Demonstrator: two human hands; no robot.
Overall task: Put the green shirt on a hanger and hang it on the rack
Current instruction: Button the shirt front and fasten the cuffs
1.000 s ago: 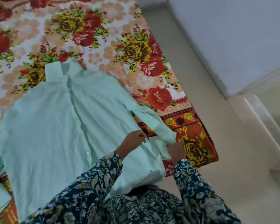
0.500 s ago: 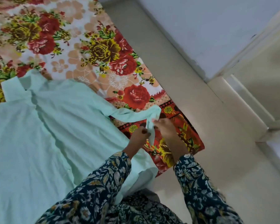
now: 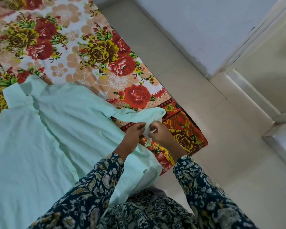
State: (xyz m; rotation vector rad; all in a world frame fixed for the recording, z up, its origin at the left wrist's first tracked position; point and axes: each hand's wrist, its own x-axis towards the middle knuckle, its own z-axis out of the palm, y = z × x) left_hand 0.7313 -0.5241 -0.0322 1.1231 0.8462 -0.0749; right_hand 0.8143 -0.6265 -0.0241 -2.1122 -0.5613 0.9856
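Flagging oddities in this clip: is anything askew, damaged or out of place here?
Nothing damaged or spilled. The green shirt lies flat on the floral bedsheet, but its sleeve cuff is bunched, pinched between the left hand and right hand. No hanger or rack is in view.

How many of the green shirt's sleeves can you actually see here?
1. One sleeve stretches right off the green shirt over the flowered bedsheet, its cuff pinched between the left hand and right hand. The other sleeve lies outside the picture.

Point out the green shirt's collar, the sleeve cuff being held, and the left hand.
collar (image 3: 18, 95): head view, on its flat left flap.
sleeve cuff (image 3: 147, 129): head view, bunched fabric between both hands.
left hand (image 3: 135, 133): head view, back of hand.
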